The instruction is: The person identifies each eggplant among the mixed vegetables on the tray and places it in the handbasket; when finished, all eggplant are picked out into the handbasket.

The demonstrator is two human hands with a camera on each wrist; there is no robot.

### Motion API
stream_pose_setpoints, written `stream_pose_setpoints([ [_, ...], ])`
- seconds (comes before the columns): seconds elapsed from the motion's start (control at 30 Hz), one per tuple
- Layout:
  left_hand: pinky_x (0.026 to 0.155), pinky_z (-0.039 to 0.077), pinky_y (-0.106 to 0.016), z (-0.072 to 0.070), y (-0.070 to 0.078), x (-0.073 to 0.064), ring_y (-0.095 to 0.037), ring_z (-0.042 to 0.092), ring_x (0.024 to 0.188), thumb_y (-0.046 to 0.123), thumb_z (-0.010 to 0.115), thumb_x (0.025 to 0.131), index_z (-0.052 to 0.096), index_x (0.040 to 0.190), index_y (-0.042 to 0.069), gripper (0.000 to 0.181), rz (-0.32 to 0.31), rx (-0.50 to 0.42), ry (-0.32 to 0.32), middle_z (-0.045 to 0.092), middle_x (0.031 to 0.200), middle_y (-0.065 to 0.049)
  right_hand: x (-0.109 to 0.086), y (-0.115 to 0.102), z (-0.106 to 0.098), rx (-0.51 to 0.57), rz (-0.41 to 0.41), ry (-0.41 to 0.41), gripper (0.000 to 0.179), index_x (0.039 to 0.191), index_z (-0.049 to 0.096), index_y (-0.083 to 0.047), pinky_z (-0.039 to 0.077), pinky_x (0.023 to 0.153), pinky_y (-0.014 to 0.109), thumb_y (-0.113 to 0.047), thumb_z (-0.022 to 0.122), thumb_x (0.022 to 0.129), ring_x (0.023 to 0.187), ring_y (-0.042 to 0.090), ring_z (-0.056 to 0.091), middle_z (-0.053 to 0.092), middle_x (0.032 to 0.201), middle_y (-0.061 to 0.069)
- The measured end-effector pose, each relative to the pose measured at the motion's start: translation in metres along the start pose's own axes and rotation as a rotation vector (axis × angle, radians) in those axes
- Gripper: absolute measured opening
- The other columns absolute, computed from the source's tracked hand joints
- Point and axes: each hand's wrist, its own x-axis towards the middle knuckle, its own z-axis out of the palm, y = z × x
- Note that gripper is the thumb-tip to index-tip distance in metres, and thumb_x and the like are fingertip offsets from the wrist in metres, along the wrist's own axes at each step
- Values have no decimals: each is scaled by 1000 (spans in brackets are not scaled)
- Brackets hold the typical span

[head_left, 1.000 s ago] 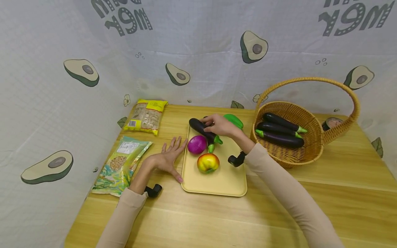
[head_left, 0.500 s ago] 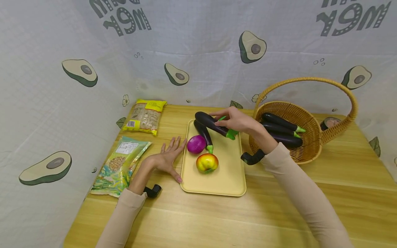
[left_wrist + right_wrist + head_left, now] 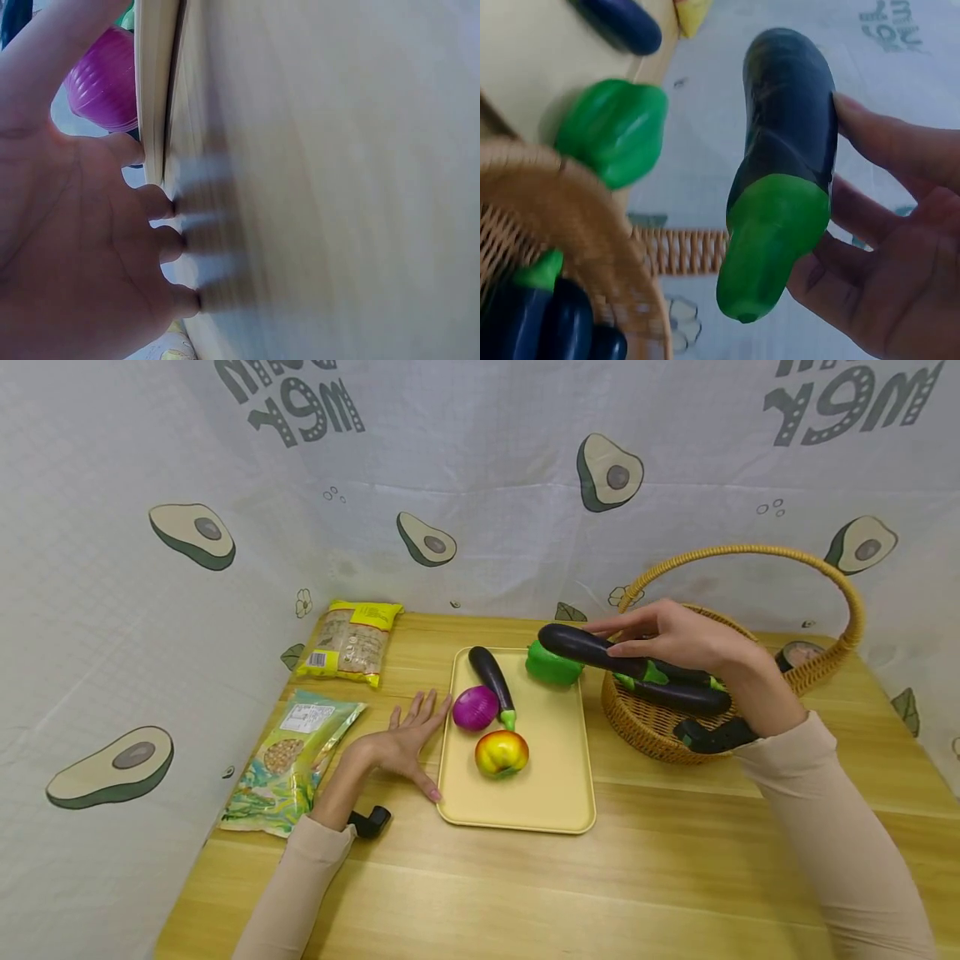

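Note:
In the head view my right hand point(image 3: 678, 635) pinches a dark purple eggplant point(image 3: 577, 643) between thumb and fingers, over the left rim of the wicker basket point(image 3: 637, 739). Its green stem end shows large in the right wrist view. Several eggplants point(image 3: 686, 697) lie inside the basket, partly covered by the hand. My left hand point(image 3: 397, 749) is spread flat, touching the left edge of the cream tray point(image 3: 540, 797). On that tray lie another eggplant point(image 3: 491, 678), a purple onion point(image 3: 475, 708), a red-yellow fruit or pepper point(image 3: 502, 753) and a green bell pepper point(image 3: 553, 665).
A yellow-topped bag point(image 3: 352, 642) and a green-blue bag of beans or nuts point(image 3: 288, 760) lie left of the tray. Behind the basket, at its right, sits a small round container point(image 3: 799, 655). The basket's tall handle point(image 3: 738, 552) arches above it. A patterned curtain hangs behind.
My right hand has lifted the eggplant off the tray and carried it right to the basket. The green bell pepper is now in full view. The left hand has stayed still.

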Motion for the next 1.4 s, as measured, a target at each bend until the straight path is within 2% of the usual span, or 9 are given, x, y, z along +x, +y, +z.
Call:
stream_pose_setpoints([
  [0.1, 124, -16, -68, 0, 0, 0, -40, -28, 156, 46, 97, 67, -14, 166, 12, 151, 0, 3, 1, -28, 168, -23, -13, 14, -11, -37, 1, -18, 38, 141, 66, -20, 48, 88, 10, -17, 64, 103, 120, -3, 59, 67, 142, 9],
  [0.3, 124, -16, -67, 0, 1, 0, -40, -28, 156, 46, 96, 68, -13, 166, 12, 151, -4, 4, -1, -28, 168, -22, -38, 41, -29, -48, 27, -62, 40, 144, 64, -22, 53, 85, 15, -18, 64, 103, 114, -8, 60, 63, 145, 7],
  [0.57, 124, -17, -67, 0, 2, -1, -39, -30, 156, 46, 96, 68, -14, 166, 13, 151, -10, -8, -10, -30, 168, -22, -55, 72, -42, -83, 34, -62, 39, 142, 65, -17, 51, 88, 9, -16, 64, 103, 118, -15, 56, 64, 137, -19],
  [0.87, 124, -16, -68, -1, 3, -2, -40, -29, 156, 45, 96, 68, -13, 166, 12, 150, 1, -8, -8, -29, 168, -23, -50, 101, -41, -82, 58, -121, 38, 138, 67, -9, 53, 84, 13, -14, 67, 101, 114, -11, 58, 64, 141, 13],
  [1.0, 124, -16, -67, -1, 3, -1, -40, -29, 156, 45, 96, 68, -13, 166, 11, 150, -2, -8, -8, -29, 168, -22, -45, 112, -35, -43, 8, -189, 37, 137, 67, -5, 54, 84, 15, -12, 67, 100, 115, -11, 58, 67, 139, 10],
  [1.13, 124, -16, -67, -1, 3, -1, -40, -29, 156, 44, 96, 68, -13, 166, 11, 150, -7, -11, -10, -29, 168, -22, -40, 118, -29, 49, 11, -266, 38, 137, 66, 1, 51, 63, 23, -10, 67, 100, 94, -9, 57, 69, 136, 5],
  [1.27, 124, -16, -67, 0, 2, 0, -39, -30, 156, 44, 96, 68, -14, 166, 12, 151, -6, -14, -12, -30, 168, -21, -38, 119, -23, 97, 69, -284, 38, 134, 68, 2, 41, 49, 30, -10, 70, 98, 66, -2, 47, 68, 136, 18],
  [1.37, 124, -17, -67, 0, 0, 1, -39, -30, 156, 45, 96, 68, -14, 166, 13, 150, -5, -10, -14, -30, 168, -21, -37, 119, -20, 87, 107, -291, 39, 132, 69, 1, 47, 55, 23, -12, 72, 96, 69, -8, 51, 66, 136, 26],
  [1.4, 124, -17, -67, 0, 0, 1, -39, -31, 156, 45, 96, 69, -15, 166, 13, 150, -5, -9, -15, -30, 168, -21, -37, 119, -19, 85, 117, -299, 39, 132, 69, 1, 50, 61, 21, -11, 73, 95, 81, -9, 57, 65, 137, 27],
])
